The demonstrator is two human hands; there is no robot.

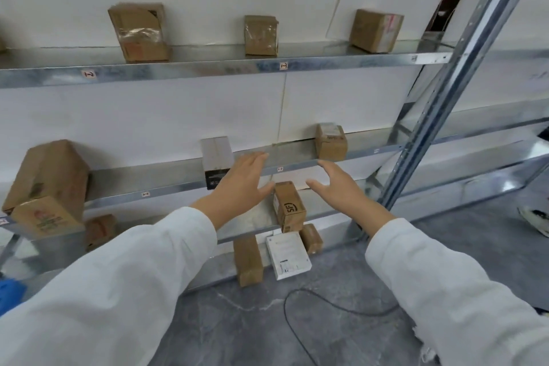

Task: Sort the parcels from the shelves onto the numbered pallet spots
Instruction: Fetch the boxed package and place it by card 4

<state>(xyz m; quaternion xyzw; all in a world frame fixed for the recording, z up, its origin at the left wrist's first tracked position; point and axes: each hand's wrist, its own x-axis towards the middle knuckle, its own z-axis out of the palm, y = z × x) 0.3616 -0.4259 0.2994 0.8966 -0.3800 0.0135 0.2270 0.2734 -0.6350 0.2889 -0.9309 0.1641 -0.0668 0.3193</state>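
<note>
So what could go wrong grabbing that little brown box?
The small brown cardboard box with the black logo stands at the front edge of the metal shelf; a nudge from the open left hand or right hand could tip it off. The thin black cable looping across the grey floor could trip your feet.

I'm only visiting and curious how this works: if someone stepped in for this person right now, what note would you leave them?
Left hand: open, empty. Right hand: open, empty. Both reach towards the rack; the SF box on the lower shelf shows between them, not yet gripped.
Three brown parcels stand on the top shelf; a white-and-black box and a small brown parcel on the middle one; more lie lower down.
Done: cannot tell, pallet spots are out of view. Left: every parcel seen here.
</note>
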